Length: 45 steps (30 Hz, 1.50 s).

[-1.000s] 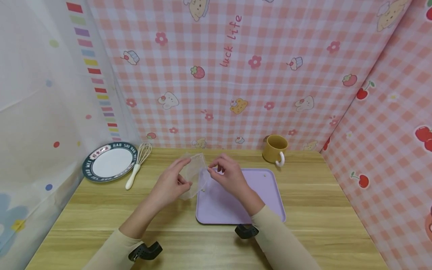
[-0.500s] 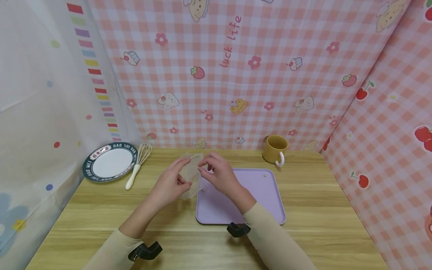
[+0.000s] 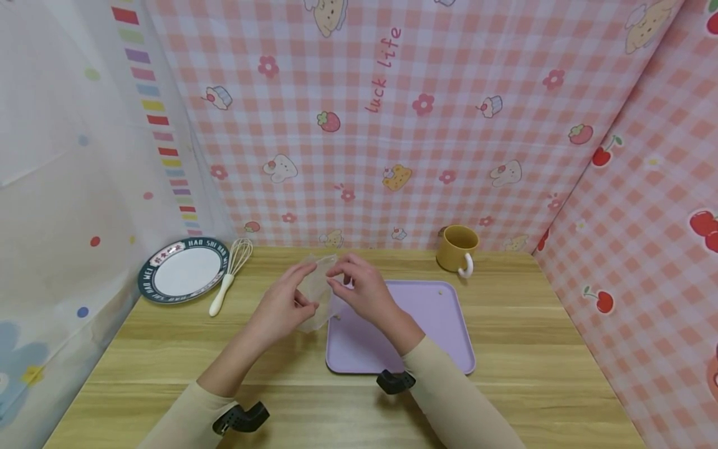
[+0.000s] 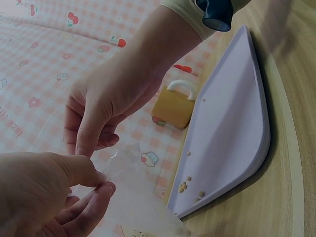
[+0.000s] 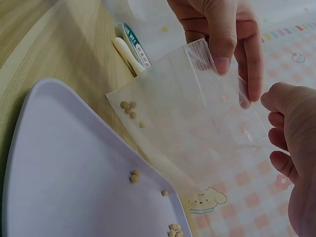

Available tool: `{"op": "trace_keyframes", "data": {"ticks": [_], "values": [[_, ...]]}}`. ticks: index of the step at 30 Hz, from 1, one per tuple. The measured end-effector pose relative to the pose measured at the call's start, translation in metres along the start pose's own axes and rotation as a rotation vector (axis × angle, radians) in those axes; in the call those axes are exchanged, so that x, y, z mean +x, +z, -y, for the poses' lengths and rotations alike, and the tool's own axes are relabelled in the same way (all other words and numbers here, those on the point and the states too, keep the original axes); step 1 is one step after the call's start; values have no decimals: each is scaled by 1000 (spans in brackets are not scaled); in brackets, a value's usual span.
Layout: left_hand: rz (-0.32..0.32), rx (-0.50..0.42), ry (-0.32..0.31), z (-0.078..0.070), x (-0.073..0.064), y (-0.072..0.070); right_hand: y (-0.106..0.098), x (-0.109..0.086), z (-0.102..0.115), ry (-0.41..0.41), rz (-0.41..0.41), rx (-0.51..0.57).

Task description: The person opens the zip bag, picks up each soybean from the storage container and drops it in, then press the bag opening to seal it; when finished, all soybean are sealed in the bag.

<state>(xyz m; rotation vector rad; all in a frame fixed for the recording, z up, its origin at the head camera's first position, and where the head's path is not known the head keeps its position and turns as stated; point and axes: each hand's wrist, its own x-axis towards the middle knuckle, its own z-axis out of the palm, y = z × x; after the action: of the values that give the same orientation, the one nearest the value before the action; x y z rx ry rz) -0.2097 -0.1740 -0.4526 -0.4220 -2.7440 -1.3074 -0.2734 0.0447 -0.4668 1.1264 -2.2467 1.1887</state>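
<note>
A clear zip-seal bag (image 3: 316, 293) hangs tilted between my two hands over the tray's left side. Several small round tan balls (image 5: 129, 109) lie in its bottom corner in the right wrist view. My left hand (image 3: 288, 302) grips the bag by its upper part, thumb on the near side. At the bag's top edge, my right hand (image 3: 361, 288) pinches with thumb and forefinger, its other fingers curled. In the left wrist view the right hand's thumb (image 4: 89, 133) comes down right beside the left thumb (image 4: 89, 172).
The lilac tray (image 3: 415, 324) lies below, with loose tan balls (image 5: 134, 177) along its edge. At the back right stands a mustard mug (image 3: 455, 249) with a white handle. A rimmed plate (image 3: 185, 271) and a whisk (image 3: 227, 284) lie at the left of the wooden table (image 3: 538, 349).
My right hand has moved a little left along the bag's top edge, then stayed nearly still. The left hand and bag have kept their place.
</note>
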Motion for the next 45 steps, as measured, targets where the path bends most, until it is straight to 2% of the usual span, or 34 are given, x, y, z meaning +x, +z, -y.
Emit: {"op": "trace_keyframes", "data": {"ticks": [6,11,17,22,25,32,45], "values": [[2,1,6,-1,0,0,-3,-3,-1,29,14,11],[-5,-5,8,-1,0,0,-16,-10,-9,110,27,-2],[-15,-3,9,1,-1,1,-38,-28,-45,254,73,-54],[-18,-3,15,3,-1,2,-54,-44,-75,386,175,-136],[-17,-7,20,2,-1,3,-60,-52,-87,428,235,-181],[-17,-4,20,0,0,2,-60,-62,-105,391,330,-295],[-13,4,9,0,-2,0,-52,-54,-109,401,383,-358]]}}
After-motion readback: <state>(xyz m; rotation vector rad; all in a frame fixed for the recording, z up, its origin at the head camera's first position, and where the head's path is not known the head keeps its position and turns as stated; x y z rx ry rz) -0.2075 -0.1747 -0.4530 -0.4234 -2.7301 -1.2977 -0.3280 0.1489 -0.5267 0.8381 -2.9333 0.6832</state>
